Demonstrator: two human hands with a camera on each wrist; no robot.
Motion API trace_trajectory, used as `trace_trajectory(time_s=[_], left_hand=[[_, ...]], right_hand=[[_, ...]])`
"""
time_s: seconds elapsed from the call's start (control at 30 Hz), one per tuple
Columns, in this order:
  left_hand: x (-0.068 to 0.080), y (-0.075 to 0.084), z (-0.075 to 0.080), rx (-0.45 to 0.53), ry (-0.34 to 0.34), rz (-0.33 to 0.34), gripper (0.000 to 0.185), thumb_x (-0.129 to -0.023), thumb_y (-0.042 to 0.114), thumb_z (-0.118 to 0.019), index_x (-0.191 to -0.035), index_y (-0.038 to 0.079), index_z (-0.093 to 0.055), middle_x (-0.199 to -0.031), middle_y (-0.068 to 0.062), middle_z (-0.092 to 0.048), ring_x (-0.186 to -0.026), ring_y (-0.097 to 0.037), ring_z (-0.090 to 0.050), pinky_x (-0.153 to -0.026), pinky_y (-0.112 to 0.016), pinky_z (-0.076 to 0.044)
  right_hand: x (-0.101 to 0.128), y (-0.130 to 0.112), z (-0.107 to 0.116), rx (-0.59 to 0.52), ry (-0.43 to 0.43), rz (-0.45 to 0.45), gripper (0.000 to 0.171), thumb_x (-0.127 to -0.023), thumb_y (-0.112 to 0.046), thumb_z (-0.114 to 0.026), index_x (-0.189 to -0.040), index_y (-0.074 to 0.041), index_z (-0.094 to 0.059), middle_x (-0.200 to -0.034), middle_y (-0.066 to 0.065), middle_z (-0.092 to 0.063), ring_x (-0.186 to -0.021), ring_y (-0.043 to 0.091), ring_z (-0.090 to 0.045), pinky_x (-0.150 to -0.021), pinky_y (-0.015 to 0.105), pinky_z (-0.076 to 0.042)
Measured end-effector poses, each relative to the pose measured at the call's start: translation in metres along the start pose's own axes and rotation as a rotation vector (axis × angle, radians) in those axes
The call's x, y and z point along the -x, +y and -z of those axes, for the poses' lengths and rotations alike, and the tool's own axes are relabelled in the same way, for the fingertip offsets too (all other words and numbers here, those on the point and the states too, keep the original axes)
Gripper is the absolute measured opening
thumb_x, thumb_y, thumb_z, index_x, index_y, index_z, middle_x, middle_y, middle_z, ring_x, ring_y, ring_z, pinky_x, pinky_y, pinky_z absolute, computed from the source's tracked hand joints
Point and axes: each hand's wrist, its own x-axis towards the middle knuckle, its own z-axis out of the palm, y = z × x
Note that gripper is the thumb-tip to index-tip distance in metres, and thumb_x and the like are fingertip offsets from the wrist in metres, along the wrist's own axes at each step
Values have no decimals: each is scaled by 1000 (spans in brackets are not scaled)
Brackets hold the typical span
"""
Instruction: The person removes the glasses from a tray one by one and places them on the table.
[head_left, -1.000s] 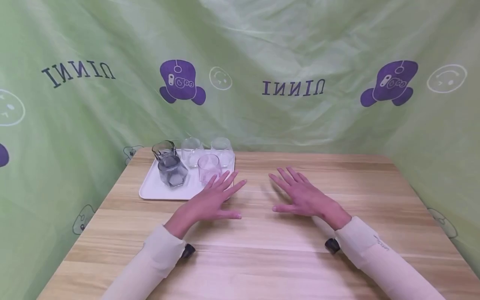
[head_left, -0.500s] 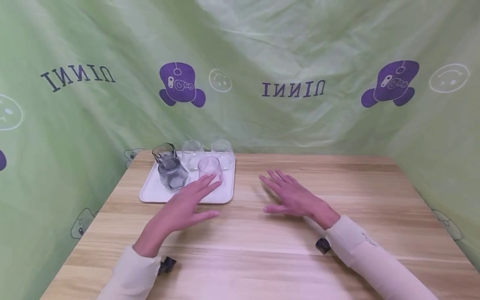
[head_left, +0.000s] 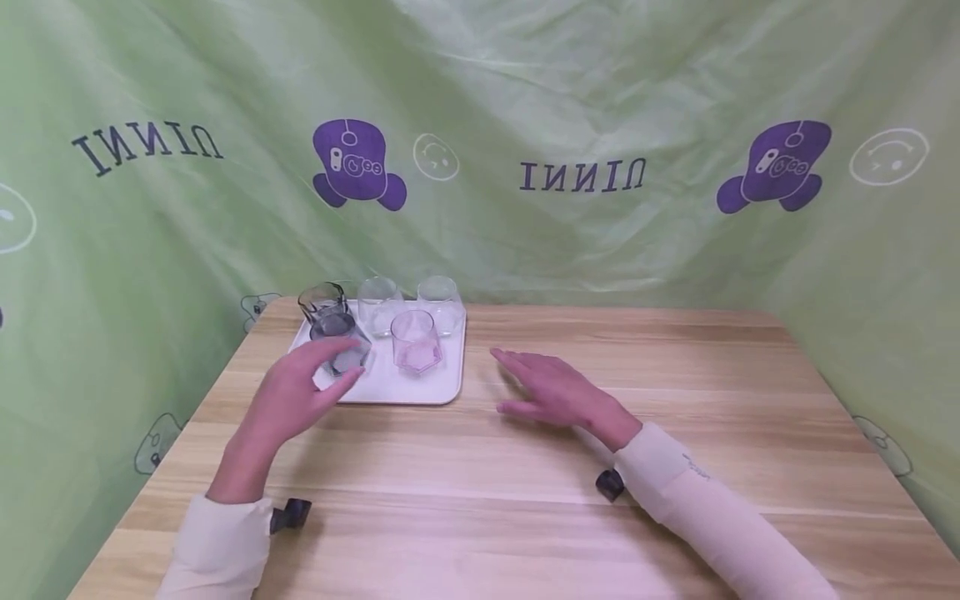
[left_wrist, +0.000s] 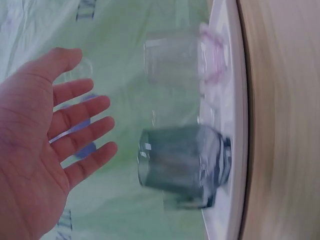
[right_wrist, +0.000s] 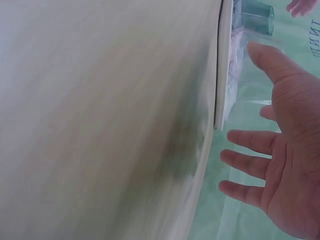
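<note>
My left hand [head_left: 288, 392] hovers at the front left of the white tray [head_left: 408, 390], nearest to the front dark grey glass [head_left: 347, 354]. In the left wrist view its fingers are spread and a gap separates them from that grey glass [left_wrist: 175, 157]. Behind it on the tray stands a second dark glass [head_left: 321, 300]. A pink-tinted glass [head_left: 417, 343] stands at the tray's front right, with two clear glasses [head_left: 379, 304] behind. My right hand [head_left: 555, 387] is held above the table to the right of the tray, fingers extended, holding nothing.
The tray lies at the back left of a wooden table [head_left: 480, 500]. A green printed curtain [head_left: 480, 242] hangs behind the table and along both sides. Small black devices [head_left: 292, 513] are strapped under both wrists.
My left hand has moved left, from beside the pink glass to the front dark glass, and its thumb and fingers now form a wide curve. My right hand has drifted left toward the tray.
</note>
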Motion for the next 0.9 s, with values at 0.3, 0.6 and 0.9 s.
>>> trace_trajectory(time_s=[0.3,0.6,0.9], left_hand=[[12,-41,9,5,-54,190,36,-97,15,-71,-129,0,-66,-127,-23,-64,-120,-44,-57,-91,-62,-50],[28,-76,13,-6,-130,360,52,-102,24,-64,-141,-8,-51,-140,-36,-48,-130,-56,-42,-104,-70,-33],[35,-103,13,2,-286,477,74,-106,32,-56,-151,-18,-26,-148,-48,-26,-137,-64,-26,-111,-73,-22]], right_hand=[[-17,-12,-8,-46,-47,-36,75,-101,-52,-60,-160,-11,-38,-157,13,-45,-142,33,-44,-114,52,-36],[-36,-19,-20,-66,-85,-98,77,-101,-58,-56,-160,-11,-38,-160,13,-41,-145,32,-40,-115,52,-34],[-52,-30,-25,-101,-79,-156,83,-100,-55,-60,-161,-6,-32,-163,19,-32,-147,37,-35,-117,54,-31]])
